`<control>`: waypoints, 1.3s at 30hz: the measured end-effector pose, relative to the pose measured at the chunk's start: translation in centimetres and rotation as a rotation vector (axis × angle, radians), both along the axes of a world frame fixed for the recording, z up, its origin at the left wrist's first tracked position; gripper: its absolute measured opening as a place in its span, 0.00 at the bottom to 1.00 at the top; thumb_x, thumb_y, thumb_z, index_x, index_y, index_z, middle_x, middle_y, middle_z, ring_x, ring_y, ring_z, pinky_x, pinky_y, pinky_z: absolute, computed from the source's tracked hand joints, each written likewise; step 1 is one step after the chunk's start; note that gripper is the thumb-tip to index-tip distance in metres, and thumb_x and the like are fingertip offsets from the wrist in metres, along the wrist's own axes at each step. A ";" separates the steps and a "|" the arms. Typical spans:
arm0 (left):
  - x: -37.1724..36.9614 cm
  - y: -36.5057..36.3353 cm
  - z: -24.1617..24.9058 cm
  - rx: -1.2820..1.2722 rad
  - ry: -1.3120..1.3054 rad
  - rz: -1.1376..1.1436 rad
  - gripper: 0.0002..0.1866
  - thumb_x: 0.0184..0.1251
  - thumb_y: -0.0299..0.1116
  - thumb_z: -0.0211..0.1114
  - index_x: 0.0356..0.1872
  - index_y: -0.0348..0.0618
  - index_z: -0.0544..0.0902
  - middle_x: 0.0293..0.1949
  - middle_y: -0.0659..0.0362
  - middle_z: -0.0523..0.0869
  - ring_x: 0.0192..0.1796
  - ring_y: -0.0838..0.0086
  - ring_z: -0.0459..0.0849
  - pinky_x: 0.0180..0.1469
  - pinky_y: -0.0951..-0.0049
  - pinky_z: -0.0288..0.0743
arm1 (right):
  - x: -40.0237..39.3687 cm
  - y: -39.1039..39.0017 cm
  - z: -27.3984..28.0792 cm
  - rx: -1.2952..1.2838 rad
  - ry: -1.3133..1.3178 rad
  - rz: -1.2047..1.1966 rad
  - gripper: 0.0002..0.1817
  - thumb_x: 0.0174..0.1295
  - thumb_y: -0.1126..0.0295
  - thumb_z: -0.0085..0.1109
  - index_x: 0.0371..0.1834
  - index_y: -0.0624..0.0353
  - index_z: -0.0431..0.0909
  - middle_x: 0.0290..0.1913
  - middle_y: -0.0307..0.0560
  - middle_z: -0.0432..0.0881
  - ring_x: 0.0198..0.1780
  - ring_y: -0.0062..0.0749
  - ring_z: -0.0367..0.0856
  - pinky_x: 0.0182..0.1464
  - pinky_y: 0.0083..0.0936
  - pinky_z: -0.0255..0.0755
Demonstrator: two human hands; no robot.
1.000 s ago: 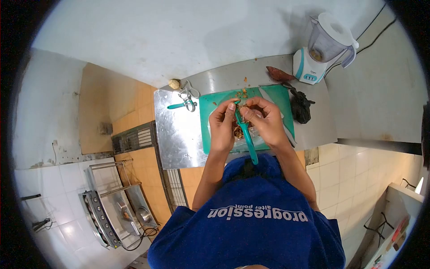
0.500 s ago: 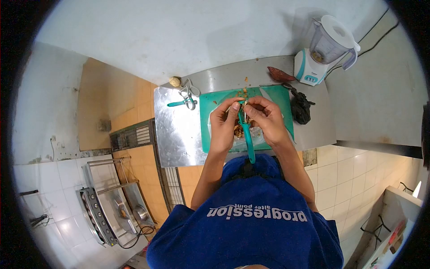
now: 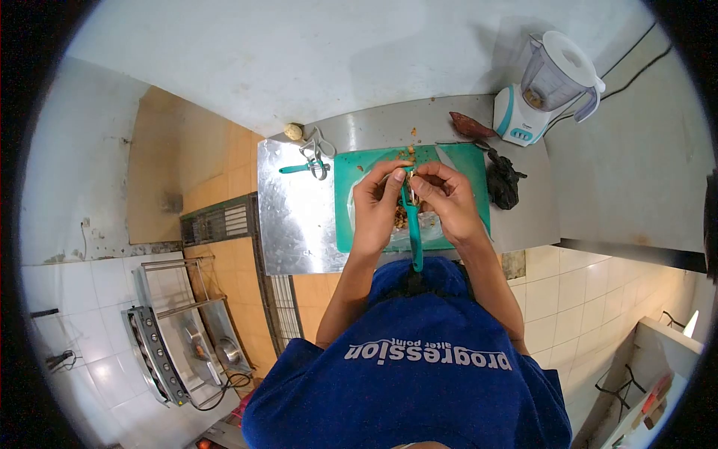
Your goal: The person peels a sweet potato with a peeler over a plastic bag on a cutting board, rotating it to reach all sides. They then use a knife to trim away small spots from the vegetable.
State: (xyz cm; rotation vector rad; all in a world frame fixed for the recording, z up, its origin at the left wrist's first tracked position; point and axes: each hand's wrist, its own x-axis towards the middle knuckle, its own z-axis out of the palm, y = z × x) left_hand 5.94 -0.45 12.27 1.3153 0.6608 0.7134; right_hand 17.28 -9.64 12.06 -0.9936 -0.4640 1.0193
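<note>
Both my hands meet over a green cutting board (image 3: 347,238), around the head of a peeler with a green handle (image 3: 415,238). My left hand (image 3: 380,200) pinches the peeler's head from the left, thumb and fingers pressed together. On the other side my right hand (image 3: 449,200) has its fingers closed at the peeler's blade. The handle hangs down toward the blue shirt. Under the hands lies a clear plastic bag (image 3: 428,224) with brown scraps (image 3: 401,218). Small crumbs (image 3: 410,152) are scattered at the board's top, and a knife blade (image 3: 444,156) shows beside them.
A blender (image 3: 523,105) stands at the back right. Near it lie a reddish-brown root (image 3: 471,125) and a black plastic bag (image 3: 504,179). Left of the board are a second green-handled peeler (image 3: 296,169), kitchen scissors (image 3: 320,142) and a round pale item (image 3: 292,132) on the metal table (image 3: 292,224).
The peeler's handle has swung slightly left and now hangs more upright. Both hands stay at its head. The whole view has shifted a little.
</note>
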 end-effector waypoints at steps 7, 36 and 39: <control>0.2 -0.3 0.3 0.020 -0.010 -0.005 0.13 0.79 0.36 0.60 0.51 0.36 0.84 0.36 0.65 0.82 0.35 0.86 0.75 0.35 0.83 0.70 | 0.5 -0.2 -0.6 -0.059 -0.084 0.022 0.07 0.65 0.72 0.69 0.40 0.61 0.81 0.35 0.35 0.82 0.36 0.14 0.78 0.35 0.15 0.72; 1.2 -1.1 0.2 0.018 -0.016 0.050 0.10 0.80 0.31 0.57 0.50 0.36 0.83 0.34 0.67 0.80 0.36 0.86 0.73 0.37 0.81 0.68 | 0.5 0.1 -0.6 -0.125 0.035 0.060 0.10 0.67 0.65 0.68 0.43 0.61 0.86 0.34 0.36 0.83 0.35 0.19 0.82 0.34 0.19 0.80; 1.2 -1.0 -0.1 -0.036 -0.037 0.038 0.10 0.80 0.31 0.57 0.49 0.37 0.84 0.34 0.67 0.80 0.36 0.86 0.73 0.37 0.81 0.67 | 0.6 0.1 -1.0 -0.108 0.031 0.077 0.09 0.67 0.66 0.69 0.41 0.60 0.86 0.34 0.36 0.83 0.35 0.18 0.81 0.34 0.19 0.79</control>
